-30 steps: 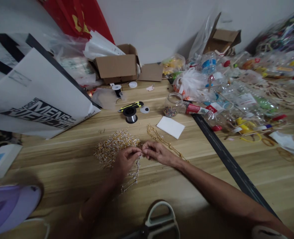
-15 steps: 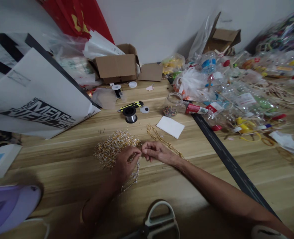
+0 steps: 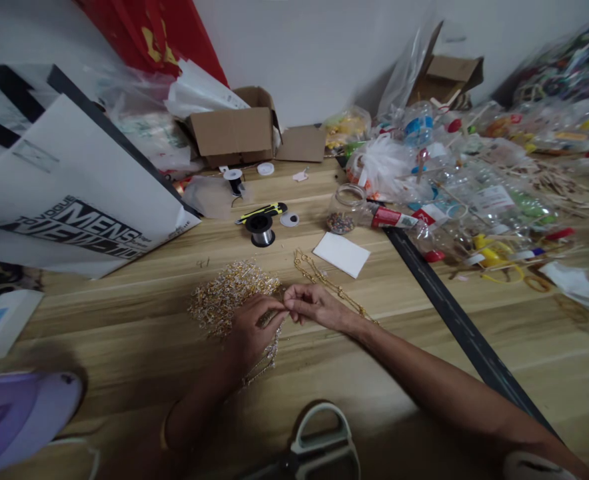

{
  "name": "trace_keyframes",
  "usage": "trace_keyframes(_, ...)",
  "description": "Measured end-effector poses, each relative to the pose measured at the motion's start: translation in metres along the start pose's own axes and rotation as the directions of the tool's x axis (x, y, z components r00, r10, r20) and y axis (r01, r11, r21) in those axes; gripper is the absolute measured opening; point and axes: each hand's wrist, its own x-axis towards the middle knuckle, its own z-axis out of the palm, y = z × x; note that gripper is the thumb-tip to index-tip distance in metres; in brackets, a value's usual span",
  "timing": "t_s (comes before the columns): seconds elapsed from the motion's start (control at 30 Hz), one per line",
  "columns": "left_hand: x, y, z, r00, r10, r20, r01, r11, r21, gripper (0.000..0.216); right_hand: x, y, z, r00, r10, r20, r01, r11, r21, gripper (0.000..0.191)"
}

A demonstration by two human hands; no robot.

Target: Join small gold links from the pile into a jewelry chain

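Note:
On the wooden table [image 3: 124,327] my left hand [image 3: 249,330] and my right hand [image 3: 314,307] meet fingertip to fingertip over a beaded strand [image 3: 267,357] of gold and silver pieces. Both hands are closed in a pinch on that strand, which hangs down under my left hand. A heap of the same gold and silver beaded pieces [image 3: 222,293] lies just left of my fingers. A gold chain [image 3: 324,280] runs from behind my right hand toward the back.
A wire spool [image 3: 260,230], a yellow utility knife [image 3: 263,212], a bead jar [image 3: 343,210] and a white card [image 3: 342,255] lie behind the hands. A white bag [image 3: 74,193] stands left, cardboard boxes [image 3: 234,130] at back, plastic bottles [image 3: 474,193] right, scissors [image 3: 319,447] near me.
My left hand has turned slightly and its fingers have curled tighter over the strand. The right hand stays pinched at almost the same spot.

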Motion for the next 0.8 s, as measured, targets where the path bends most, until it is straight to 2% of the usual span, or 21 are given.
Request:
trace_keyframes(0.2,-0.0015,-0.0012,0.0006,1.0,0.019,-0.002,-0.019,0.999,0.032,0.003,0.0001,-0.0002,0.0001,1.0,-0.003,-0.009,0.003,1.0,-0.006,0.032)
trace_keyframes(0.37,-0.0014,0.0043,-0.0021,0.998,-0.041,0.04,0.038,0.998,0.052,0.01,0.0006,-0.0005,0.0006,1.0,0.007,-0.029,-0.007,1.0,-0.017,0.031)
trace_keyframes(0.57,-0.0011,0.0031,-0.0026,0.965,-0.253,0.071,0.258,0.963,-0.075,0.016,0.0003,-0.0011,0.0008,0.998,0.004,-0.061,-0.005,1.0,-0.017,0.028)
trace_keyframes(0.8,0.0059,0.0,-0.0037,0.875,-0.475,0.094,0.478,0.815,-0.327,0.014,0.0009,-0.002,0.0,0.996,0.006,-0.091,-0.007,1.0,-0.016,0.028)
